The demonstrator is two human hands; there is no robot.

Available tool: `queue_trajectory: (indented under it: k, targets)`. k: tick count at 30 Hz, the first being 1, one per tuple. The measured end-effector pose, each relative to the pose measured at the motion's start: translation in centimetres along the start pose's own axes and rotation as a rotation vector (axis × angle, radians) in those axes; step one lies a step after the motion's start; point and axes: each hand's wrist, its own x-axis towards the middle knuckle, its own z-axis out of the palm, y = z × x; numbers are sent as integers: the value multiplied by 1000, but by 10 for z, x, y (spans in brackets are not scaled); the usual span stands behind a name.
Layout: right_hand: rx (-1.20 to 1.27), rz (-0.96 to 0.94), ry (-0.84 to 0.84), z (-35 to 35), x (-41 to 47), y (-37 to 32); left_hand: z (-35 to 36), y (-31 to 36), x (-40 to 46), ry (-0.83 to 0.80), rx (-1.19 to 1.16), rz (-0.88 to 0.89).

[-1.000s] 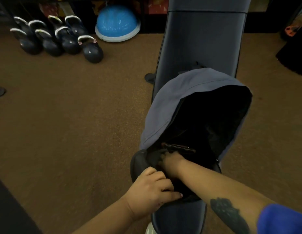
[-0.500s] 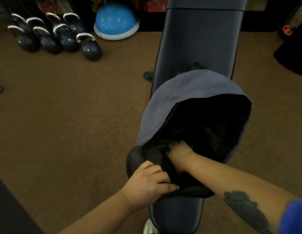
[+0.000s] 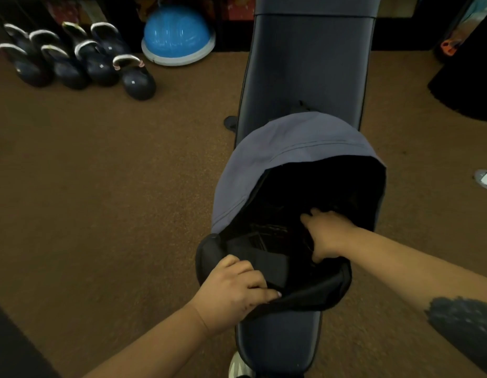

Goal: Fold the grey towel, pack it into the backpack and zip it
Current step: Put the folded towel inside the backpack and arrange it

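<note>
A backpack (image 3: 266, 159) with a grey-blue shell and a black lining lies open on a dark padded bench (image 3: 307, 64). Its mouth gapes toward me. My left hand (image 3: 234, 290) grips the near black rim of the backpack, fingers curled over the edge. My right hand (image 3: 326, 233) is inside the opening, palm down on dark contents, with its fingertips lost in shadow. The inside is too dark to make out a grey towel.
Several dark kettlebells (image 3: 73, 58) stand on the brown floor at the far left, beside a blue half-dome balance trainer (image 3: 177, 36). A small metal floor plate (image 3: 485, 179) lies at the right. A white shoe tip (image 3: 238, 366) shows under the bench.
My right hand has pushed farther into the backpack, away from the near rim. My left hand has kept its hold on the rim.
</note>
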Motion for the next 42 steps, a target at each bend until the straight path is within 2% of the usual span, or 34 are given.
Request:
queue_trajectory:
  k: [5, 17, 21, 24, 26, 28, 30, 35, 42]
  targets:
    - [-58, -15, -52, 10, -2, -3, 0, -1, 3, 9, -9, -8]
    - [-572, 33, -278, 25, 35, -50, -1, -3, 6, -1, -12, 8]
    - [-676, 8, -272, 29, 45, -60, -1, -3, 7, -4, -14, 16]
    - [-580, -91, -112, 28, 46, -70, 0, -4, 7, -2, -24, 17]
    - [-326, -151, -43, 35, 56, -78, 2, -4, 6, -7, -28, 17]
    - [-81, -98, -140, 47, 72, -83, 4, -4, 4, -17, -37, 16]
    - [53, -23, -230, 60, 87, -84, 4, -4, 4, -22, -37, 29]
    - [163, 45, -212, 77, 102, -79, 5, -2, 3, -19, -31, 55]
    - [33, 82, -277, 81, 104, -73, 5, -1, 4, -30, -39, 29]
